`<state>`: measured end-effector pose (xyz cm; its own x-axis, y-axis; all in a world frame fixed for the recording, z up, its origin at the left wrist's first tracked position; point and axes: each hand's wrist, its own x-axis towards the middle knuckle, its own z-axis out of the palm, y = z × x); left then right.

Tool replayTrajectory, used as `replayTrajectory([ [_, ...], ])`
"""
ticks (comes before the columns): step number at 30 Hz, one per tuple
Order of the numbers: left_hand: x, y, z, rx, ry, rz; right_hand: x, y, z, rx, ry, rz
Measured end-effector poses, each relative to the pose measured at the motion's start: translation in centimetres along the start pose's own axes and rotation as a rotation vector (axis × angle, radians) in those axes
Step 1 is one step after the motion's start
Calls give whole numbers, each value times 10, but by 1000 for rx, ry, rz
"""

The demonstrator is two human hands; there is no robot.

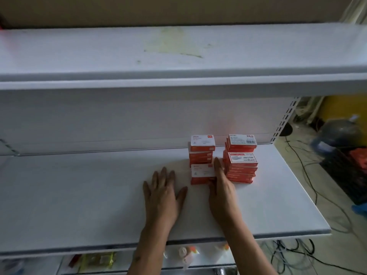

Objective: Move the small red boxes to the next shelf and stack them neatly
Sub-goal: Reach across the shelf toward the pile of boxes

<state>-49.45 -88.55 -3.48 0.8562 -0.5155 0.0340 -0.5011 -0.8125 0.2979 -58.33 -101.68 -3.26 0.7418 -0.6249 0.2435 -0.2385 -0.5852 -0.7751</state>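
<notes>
Small red boxes with white tops stand in stacks on the white middle shelf (99, 195). A short front stack (201, 174) has a taller stack (201, 150) right behind it. To the right stand a front stack (241, 168) and a rear stack (241, 142). My right hand (222, 187) lies with straight fingers against the right side of the short front stack, between it and the right-hand stack. My left hand (163, 192) rests flat on the shelf, fingers spread, just left of that stack and apart from it.
An upper white shelf (178, 56) juts out overhead. The middle shelf ends at its right edge (309, 195); beyond it the floor holds cables (309, 171), a dark crate (347, 175) and a water jug (337, 133). Packaged goods (99, 261) lie on the shelf below.
</notes>
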Motion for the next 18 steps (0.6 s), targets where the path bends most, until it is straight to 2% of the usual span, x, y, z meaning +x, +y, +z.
replayTrajectory([
  [5, -5, 1, 4, 93, 11, -1, -3, 2, -1, -35, -49, 3],
  [9, -2, -2, -4, -14, -32, 1, -13, -8, -6, -44, -54, 23],
  [15, -17, -49, -38, -236, 108, 12, -30, -54, -8, -119, 1, -95],
  [18, -36, -92, -65, -271, 143, -45, -38, -90, 15, -147, -57, -150],
])
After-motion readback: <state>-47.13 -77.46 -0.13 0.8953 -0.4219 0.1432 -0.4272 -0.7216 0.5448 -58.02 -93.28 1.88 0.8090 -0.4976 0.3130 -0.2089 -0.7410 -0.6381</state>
